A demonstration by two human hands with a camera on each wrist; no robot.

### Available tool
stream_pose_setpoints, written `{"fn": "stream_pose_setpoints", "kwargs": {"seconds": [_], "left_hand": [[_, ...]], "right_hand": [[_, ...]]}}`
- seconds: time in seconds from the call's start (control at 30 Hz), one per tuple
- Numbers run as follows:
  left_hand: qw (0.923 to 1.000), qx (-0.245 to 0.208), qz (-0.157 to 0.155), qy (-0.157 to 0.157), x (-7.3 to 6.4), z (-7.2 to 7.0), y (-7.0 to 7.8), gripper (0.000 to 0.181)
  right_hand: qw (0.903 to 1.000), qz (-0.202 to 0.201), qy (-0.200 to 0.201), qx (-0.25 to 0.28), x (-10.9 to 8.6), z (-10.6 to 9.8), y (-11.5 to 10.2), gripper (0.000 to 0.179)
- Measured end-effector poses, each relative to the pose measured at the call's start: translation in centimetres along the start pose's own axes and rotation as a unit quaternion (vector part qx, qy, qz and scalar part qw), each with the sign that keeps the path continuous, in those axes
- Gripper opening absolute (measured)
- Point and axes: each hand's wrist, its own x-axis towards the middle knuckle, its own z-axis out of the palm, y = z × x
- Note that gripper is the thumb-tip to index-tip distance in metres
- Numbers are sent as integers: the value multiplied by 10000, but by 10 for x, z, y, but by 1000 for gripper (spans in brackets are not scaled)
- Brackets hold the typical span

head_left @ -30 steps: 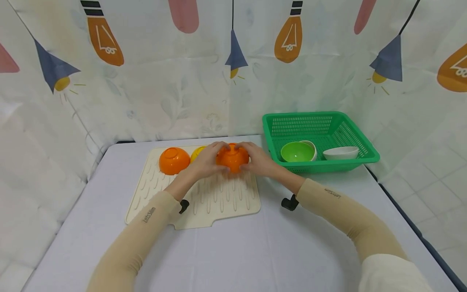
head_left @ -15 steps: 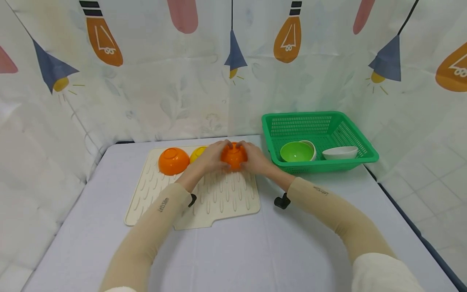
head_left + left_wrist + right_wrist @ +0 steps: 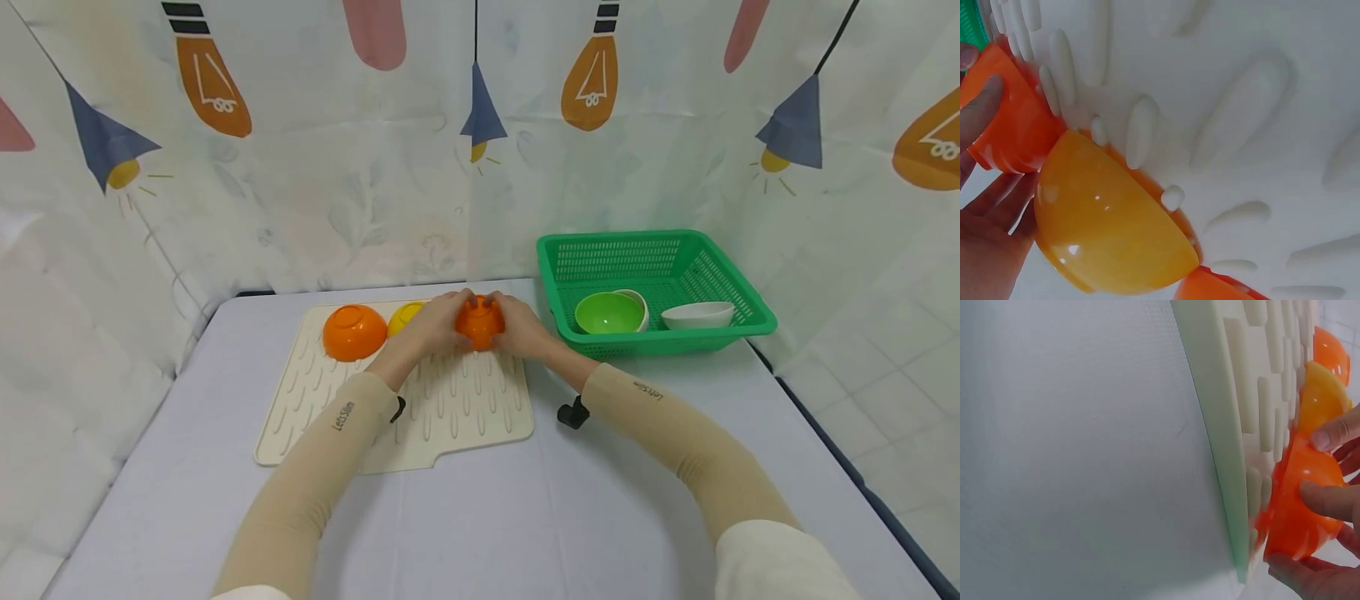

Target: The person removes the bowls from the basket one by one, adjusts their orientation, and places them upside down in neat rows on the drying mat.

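An orange bowl [image 3: 480, 323] sits upside down near the back right of a cream ridged drying mat [image 3: 457, 421]. From its left side my left hand [image 3: 441, 321] grips it, and my right hand [image 3: 522, 325] holds the opposite side. In the right wrist view, thumbs from both hands lie on the orange bowl [image 3: 1300, 509], its rim low against the ridges. A yellow bowl [image 3: 1110, 219], also overturned, stands right beside my left hand [image 3: 991, 234]. Farther left on the mat is a second overturned orange bowl [image 3: 354, 333].
A green plastic basket [image 3: 667, 340] stands at the back right, close to my right hand. Inside are a light green bowl [image 3: 609, 313] leaning on a white one and another white bowl [image 3: 699, 315]. A patterned curtain [image 3: 420, 208] hangs behind the table [image 3: 480, 525].
Both hands have drawn closer together around the orange bowl, covering more of its sides. The left forearm has shifted right and the right forearm left. The other bowls stay put.
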Motion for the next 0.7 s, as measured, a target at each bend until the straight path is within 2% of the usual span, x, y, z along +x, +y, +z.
{"fn": "stream_pose_setpoints", "kwargs": {"seconds": [0.33, 0.53, 0.7], "left_hand": [[9999, 81, -60, -59, -2, 0, -4, 60], [9989, 464, -54, -30, -2, 2, -2, 59], [9968, 791, 86, 108, -5, 0, 0, 58]], "right_hand": [[10000, 29, -20, -20, 1, 5, 2, 58], [9996, 98, -50, -243, 0, 6, 2, 59], [9989, 53, -94, -462, -4, 4, 1, 62]]}}
